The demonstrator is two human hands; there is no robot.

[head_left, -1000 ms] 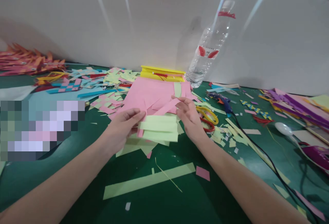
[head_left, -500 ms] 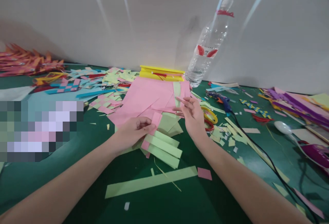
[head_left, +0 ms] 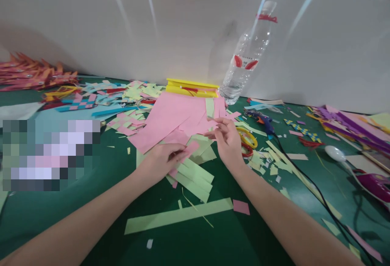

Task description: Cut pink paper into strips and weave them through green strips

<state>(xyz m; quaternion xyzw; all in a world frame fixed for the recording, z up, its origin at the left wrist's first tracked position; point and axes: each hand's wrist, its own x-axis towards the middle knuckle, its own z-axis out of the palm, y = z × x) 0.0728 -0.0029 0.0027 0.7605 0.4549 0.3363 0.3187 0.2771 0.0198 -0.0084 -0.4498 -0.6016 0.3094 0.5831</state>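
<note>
My left hand (head_left: 163,158) is closed on a pink paper strip (head_left: 192,149), gripping it between thumb and fingers. Light green paper strips (head_left: 196,178) fan out below that hand, with a small pink piece among them. My right hand (head_left: 227,138) pinches what looks like another thin pink strip over the stacked sheets; the fingers partly hide it. Behind both hands lies a large pink sheet (head_left: 167,113), overlapping pale green paper (head_left: 207,154). A long green strip (head_left: 179,216) and a pink scrap (head_left: 241,207) lie nearer me.
A clear bottle (head_left: 245,58) leans against the wall behind a yellow tray (head_left: 191,88). To the right are yellow-handled scissors (head_left: 248,138), a glue gun (head_left: 260,120) with black cable, and a white spoon (head_left: 335,152). Paper scraps (head_left: 143,91) cover the back left.
The pink strip in my left hand has tilted to the right, and the green strips below have shifted slightly. My right hand's fingers have lowered a little and drawn together.
</note>
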